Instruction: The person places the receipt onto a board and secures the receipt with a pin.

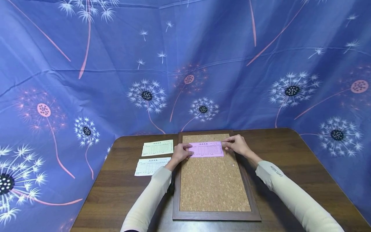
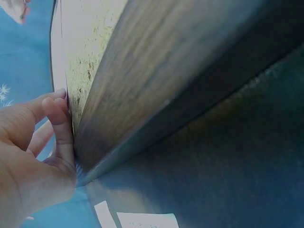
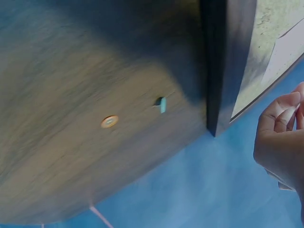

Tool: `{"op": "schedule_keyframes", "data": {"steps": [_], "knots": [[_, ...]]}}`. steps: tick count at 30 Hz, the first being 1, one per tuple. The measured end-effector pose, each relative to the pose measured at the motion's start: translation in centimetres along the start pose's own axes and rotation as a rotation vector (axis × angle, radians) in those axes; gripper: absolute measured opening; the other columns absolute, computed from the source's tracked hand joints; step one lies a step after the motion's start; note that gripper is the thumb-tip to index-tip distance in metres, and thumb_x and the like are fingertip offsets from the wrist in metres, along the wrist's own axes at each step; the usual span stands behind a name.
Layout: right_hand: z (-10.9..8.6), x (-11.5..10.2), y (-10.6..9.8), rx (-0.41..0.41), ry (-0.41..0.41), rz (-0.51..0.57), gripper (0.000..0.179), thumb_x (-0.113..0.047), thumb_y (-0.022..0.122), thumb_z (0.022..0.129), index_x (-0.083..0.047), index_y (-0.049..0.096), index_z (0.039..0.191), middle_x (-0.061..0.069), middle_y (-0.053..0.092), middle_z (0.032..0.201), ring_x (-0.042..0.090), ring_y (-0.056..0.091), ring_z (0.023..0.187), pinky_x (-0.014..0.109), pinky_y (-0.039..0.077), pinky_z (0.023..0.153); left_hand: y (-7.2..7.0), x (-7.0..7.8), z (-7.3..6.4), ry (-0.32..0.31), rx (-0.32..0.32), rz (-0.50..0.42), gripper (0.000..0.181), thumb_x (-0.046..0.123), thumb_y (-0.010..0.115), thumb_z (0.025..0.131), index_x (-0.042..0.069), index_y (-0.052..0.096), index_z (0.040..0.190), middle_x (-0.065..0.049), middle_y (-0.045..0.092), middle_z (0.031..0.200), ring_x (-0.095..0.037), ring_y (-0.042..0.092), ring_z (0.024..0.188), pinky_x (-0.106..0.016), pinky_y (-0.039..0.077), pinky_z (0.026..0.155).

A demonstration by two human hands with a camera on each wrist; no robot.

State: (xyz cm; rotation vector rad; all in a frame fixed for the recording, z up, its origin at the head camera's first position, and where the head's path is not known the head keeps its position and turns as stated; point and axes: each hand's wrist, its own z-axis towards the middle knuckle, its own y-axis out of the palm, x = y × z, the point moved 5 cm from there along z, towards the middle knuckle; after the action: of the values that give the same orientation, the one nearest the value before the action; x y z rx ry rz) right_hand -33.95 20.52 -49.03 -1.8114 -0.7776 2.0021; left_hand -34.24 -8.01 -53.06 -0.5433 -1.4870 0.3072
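A pink printed slip (image 1: 206,149) lies across the upper part of a framed cork board (image 1: 213,187). My left hand (image 1: 181,153) holds the slip's left edge, its fingertips over the paper. At the slip's other end, my right hand (image 1: 237,145) pinches near the upper right corner with thumb and fingers. In the left wrist view the left hand (image 2: 38,147) is bent at the board's edge, thumb and finger close together. The right wrist view catches the right hand (image 3: 282,137) with its fingertips drawn together, partly cut off by the frame's edge.
A pale green slip (image 1: 157,147) and a white slip (image 1: 147,167) lie left of the board on the brown wooden table (image 1: 116,193). Right of the board are a teal push pin (image 3: 163,105) and an orange ring-shaped piece (image 3: 109,121). Blue dandelion-print cloth (image 1: 246,96) hangs behind.
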Motion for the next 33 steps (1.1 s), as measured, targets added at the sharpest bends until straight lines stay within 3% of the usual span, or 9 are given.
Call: {"op": "schedule_keyframes", "data": {"steps": [8, 14, 19, 22, 30, 33], "knots": [[1.4, -1.0, 1.8, -0.005, -0.011, 0.02, 0.021, -0.01, 0.073, 0.094, 0.004, 0.077, 0.11, 0.021, 0.077, 0.085, 0.02, 0.069, 0.062, 0.019, 0.047, 0.048, 0.0, 0.0, 0.1, -0.012, 0.001, -0.007, 0.034, -0.001, 0.078, 0.083, -0.004, 0.073, 0.116, 0.004, 0.055, 0.06, -0.004, 0.049, 0.043, -0.015, 0.043, 0.042], [2.3, -1.2, 2.7, 0.018, -0.022, 0.038, 0.023, -0.012, 0.074, 0.093, 0.004, 0.077, 0.109, 0.024, 0.076, 0.084, 0.026, 0.069, 0.061, 0.018, 0.038, 0.042, 0.0, 0.4, -0.1, 0.015, -0.003, 0.002, 0.034, -0.002, 0.078, 0.085, -0.006, 0.071, 0.118, 0.001, 0.057, 0.063, -0.005, 0.05, 0.045, -0.014, 0.041, 0.043], [2.8, -1.5, 3.4, 0.047, -0.02, 0.054, 0.026, -0.012, 0.076, 0.092, 0.006, 0.076, 0.11, 0.026, 0.076, 0.089, 0.037, 0.074, 0.07, 0.016, 0.041, 0.045, 0.1, 0.4, -0.2, 0.02, 0.004, 0.007, 0.033, -0.002, 0.078, 0.085, -0.007, 0.071, 0.117, -0.001, 0.058, 0.063, -0.005, 0.049, 0.045, -0.014, 0.04, 0.043], [3.0, -1.6, 3.9, 0.066, -0.032, 0.047, 0.024, -0.01, 0.076, 0.091, 0.007, 0.076, 0.108, 0.026, 0.076, 0.087, 0.037, 0.073, 0.067, 0.015, 0.043, 0.046, 0.1, 0.2, -0.2, 0.02, 0.007, 0.007, 0.033, -0.002, 0.078, 0.084, -0.006, 0.072, 0.117, 0.0, 0.058, 0.063, -0.005, 0.049, 0.045, -0.014, 0.04, 0.043], [3.6, -1.8, 5.3, 0.126, -0.077, 0.008, 0.02, -0.008, 0.077, 0.089, 0.008, 0.077, 0.102, 0.022, 0.075, 0.074, 0.021, 0.07, 0.058, 0.014, 0.041, 0.049, 0.2, -0.1, 0.1, 0.023, 0.015, 0.005, 0.033, -0.002, 0.078, 0.084, -0.006, 0.072, 0.115, 0.002, 0.056, 0.061, -0.005, 0.049, 0.045, -0.014, 0.039, 0.042], [3.7, -1.9, 5.7, 0.156, -0.085, -0.034, 0.018, -0.008, 0.077, 0.088, 0.006, 0.078, 0.099, 0.022, 0.076, 0.081, 0.021, 0.072, 0.064, 0.019, 0.05, 0.056, 0.2, -0.1, 0.1, 0.025, 0.01, -0.005, 0.033, -0.003, 0.079, 0.083, -0.006, 0.072, 0.115, -0.001, 0.058, 0.062, -0.006, 0.05, 0.045, -0.014, 0.04, 0.042]]}}
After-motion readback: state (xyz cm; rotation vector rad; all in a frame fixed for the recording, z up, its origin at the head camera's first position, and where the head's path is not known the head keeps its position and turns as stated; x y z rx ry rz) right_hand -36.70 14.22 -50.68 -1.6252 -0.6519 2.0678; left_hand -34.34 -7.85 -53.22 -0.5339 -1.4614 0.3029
